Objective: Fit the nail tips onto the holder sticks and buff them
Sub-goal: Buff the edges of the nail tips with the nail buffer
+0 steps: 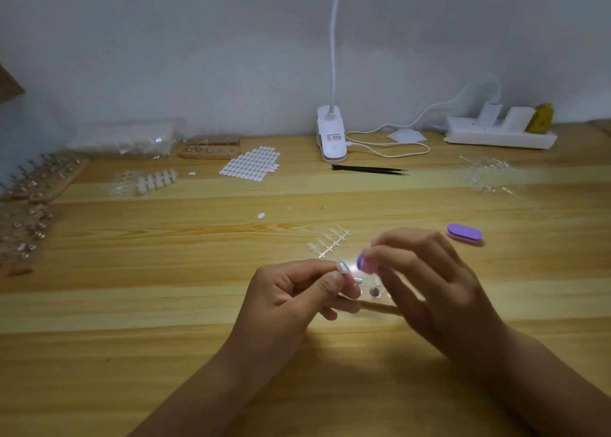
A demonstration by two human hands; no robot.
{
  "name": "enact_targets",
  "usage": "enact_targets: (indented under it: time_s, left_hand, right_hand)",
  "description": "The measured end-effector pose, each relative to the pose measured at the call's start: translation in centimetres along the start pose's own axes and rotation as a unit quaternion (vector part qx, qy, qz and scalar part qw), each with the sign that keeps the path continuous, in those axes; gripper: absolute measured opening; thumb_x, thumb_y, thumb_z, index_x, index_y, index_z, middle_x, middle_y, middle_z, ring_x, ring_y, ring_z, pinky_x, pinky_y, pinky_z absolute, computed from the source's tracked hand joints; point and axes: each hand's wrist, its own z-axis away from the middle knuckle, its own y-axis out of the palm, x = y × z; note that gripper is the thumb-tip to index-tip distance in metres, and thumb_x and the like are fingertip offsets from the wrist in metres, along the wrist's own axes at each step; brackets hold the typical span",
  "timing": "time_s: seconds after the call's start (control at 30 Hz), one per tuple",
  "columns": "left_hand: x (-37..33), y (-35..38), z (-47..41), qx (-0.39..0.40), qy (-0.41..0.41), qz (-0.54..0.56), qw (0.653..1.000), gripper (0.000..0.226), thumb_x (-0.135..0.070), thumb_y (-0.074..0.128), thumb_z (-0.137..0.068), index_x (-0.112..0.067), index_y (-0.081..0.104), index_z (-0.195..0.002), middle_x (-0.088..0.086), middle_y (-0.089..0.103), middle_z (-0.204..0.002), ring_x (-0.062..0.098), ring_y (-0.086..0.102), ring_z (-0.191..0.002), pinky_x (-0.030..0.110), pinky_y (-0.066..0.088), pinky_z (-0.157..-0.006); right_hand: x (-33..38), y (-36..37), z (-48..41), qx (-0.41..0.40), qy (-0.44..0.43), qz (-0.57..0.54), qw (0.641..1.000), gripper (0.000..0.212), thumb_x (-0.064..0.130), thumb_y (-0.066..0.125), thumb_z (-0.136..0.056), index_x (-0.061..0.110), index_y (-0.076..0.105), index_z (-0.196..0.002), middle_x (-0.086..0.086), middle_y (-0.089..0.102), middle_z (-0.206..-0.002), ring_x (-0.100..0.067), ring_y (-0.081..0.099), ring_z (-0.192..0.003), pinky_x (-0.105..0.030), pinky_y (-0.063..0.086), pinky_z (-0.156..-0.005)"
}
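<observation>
Now the left grip (291, 291) pinches between thumb and fingers what I take to be a holder stick, hidden inside the fingers, with a clear nail tip (342, 266) showing at its top end. The right grip (426, 284), a little blurred, holds a small purple buffer (363, 263) in its fingertips, just beside the nail tip, so buffing seems to be the step in hand. Both are raised over the middle of the surface, toward its near edge, above a wooden base (380, 308) with holes. A strip of spare nail tips (330, 241) lies just beyond them, and a second purple buffer (464, 234) lies nearer the right edge. The tip looks very light, thin and glossy, so probably slippery. It seems stiff, yet likely to pop off or crack under hard pressure. Better to hold low on the stick, brace with the thumb, and stroke lightly
</observation>
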Motion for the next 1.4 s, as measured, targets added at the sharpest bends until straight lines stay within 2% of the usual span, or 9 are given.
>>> enact_targets:
  time_s: [0.23, 0.37, 0.53, 0.7, 0.87, 0.93, 1.03, 1.2, 1.4]
  left_hand:
    - [0.3, 0.4, 0.0, 0.004, 0.014, -0.018, 1.0, 0.017, -0.014, 0.061, -0.09, -0.009, 0.077, -0.092, 0.008, 0.075, -0.078, 0.021, 0.074, -0.071, 0.024, 0.053, -0.059]
    - [0.4, 0.2, -0.1, -0.009, 0.004, -0.017, 1.0, 0.017, -0.015, 0.059, -0.09, -0.008, 0.075, -0.086, 0.009, 0.074, -0.08, 0.025, 0.074, -0.074, 0.025, 0.053, -0.059]
    - [0.3, 0.3, -0.1, 0.0, 0.028, -0.018, 0.999, 0.016, -0.016, 0.062, -0.09, -0.01, 0.076, -0.092, 0.008, 0.075, -0.081, 0.025, 0.075, -0.076, 0.026, 0.054, -0.06]
    - [0.4, -0.6, -0.8, -0.095, 0.025, 0.018, 0.995, 0.015, -0.017, 0.063, -0.088, -0.005, 0.07, -0.093, 0.009, 0.076, -0.088, 0.025, 0.075, -0.081, 0.024, 0.056, -0.062]
    - [1.1, -1.1, -1.3, -0.08, 0.041, -0.203, 0.975, 0.016, -0.009, 0.07, -0.088, -0.025, 0.073, -0.083, -0.013, 0.071, -0.095, 0.009, 0.063, -0.101, 0.02, 0.05, -0.082]
    - [1.3, -1.0, -1.3, -0.078, 0.035, -0.301, 0.95, 0.012, -0.025, 0.068, -0.085, -0.036, 0.071, -0.08, -0.018, 0.067, -0.093, 0.006, 0.056, -0.103, 0.036, 0.047, -0.089]
    - [1.3, -1.1, -1.4, -0.081, 0.017, -0.344, 0.935, 0.009, -0.034, 0.059, -0.079, -0.037, 0.068, -0.078, -0.018, 0.068, -0.088, 0.006, 0.053, -0.094, 0.05, 0.043, -0.091]
    - [1.2, -1.3, -1.5, -0.073, -0.018, -0.329, 0.941, 0.004, -0.028, 0.072, -0.087, -0.031, 0.074, -0.084, -0.015, 0.068, -0.096, 0.012, 0.055, -0.104, 0.049, 0.039, -0.098]
    - [0.7, -1.3, -1.5, -0.081, -0.025, -0.361, 0.929, 0.013, -0.034, 0.074, -0.082, -0.044, 0.067, -0.078, -0.018, 0.066, -0.096, 0.01, 0.053, -0.104, 0.046, 0.037, -0.1]
  right_hand:
    - [1.7, 0.4, 0.2, 0.007, -0.046, -0.025, 0.999, 0.029, -0.006, 0.067, -0.09, 0.003, 0.064, -0.117, -0.015, 0.067, -0.112, -0.029, 0.062, -0.104, -0.034, 0.05, -0.094]
    - [-0.1, -0.5, -0.3, -0.016, 0.02, 0.001, 1.0, 0.017, -0.002, 0.064, -0.093, 0.001, 0.069, -0.109, -0.013, 0.067, -0.107, -0.026, 0.064, -0.1, -0.038, 0.052, -0.087]
    - [1.4, 0.4, 0.2, -0.002, -0.021, -0.044, 0.999, 0.029, -0.002, 0.064, -0.093, 0.007, 0.059, -0.12, -0.008, 0.061, -0.118, -0.021, 0.06, -0.11, -0.028, 0.046, -0.098]
    - [-1.6, -0.3, -0.4, -0.051, 0.132, 0.005, 0.99, 0.02, -0.005, 0.065, -0.087, 0.002, 0.068, -0.106, -0.008, 0.066, -0.102, -0.027, 0.063, -0.095, -0.032, 0.047, -0.09]
    - [-0.5, 0.0, -0.6, -0.028, 0.221, -0.072, 0.972, 0.014, 0.006, 0.054, -0.087, 0.01, 0.058, -0.099, 0.0, 0.06, -0.09, -0.016, 0.056, -0.085, -0.018, 0.042, -0.079]
    - [0.3, 0.1, -0.6, -0.001, 0.232, -0.116, 0.966, 0.016, 0.017, 0.042, -0.084, 0.012, 0.054, -0.093, 0.0, 0.055, -0.084, -0.012, 0.051, -0.08, -0.019, 0.04, -0.072]
    - [1.2, 0.2, -0.9, 0.045, 0.197, -0.107, 0.973, 0.026, 0.02, 0.038, -0.081, 0.006, 0.058, -0.091, -0.002, 0.053, -0.082, -0.018, 0.046, -0.079, -0.027, 0.037, -0.071]
    - [1.5, 1.8, -1.6, 0.097, 0.13, 0.044, 0.986, 0.022, 0.028, 0.063, -0.083, 0.009, 0.07, -0.091, 0.001, 0.055, -0.076, -0.021, 0.051, -0.074, -0.034, 0.041, -0.071]
    - [1.0, 2.4, -1.0, 0.094, 0.087, 0.079, 0.989, 0.007, 0.015, 0.076, -0.078, 0.011, 0.071, -0.081, -0.001, 0.055, -0.071, -0.024, 0.052, -0.069, -0.031, 0.036, -0.071]
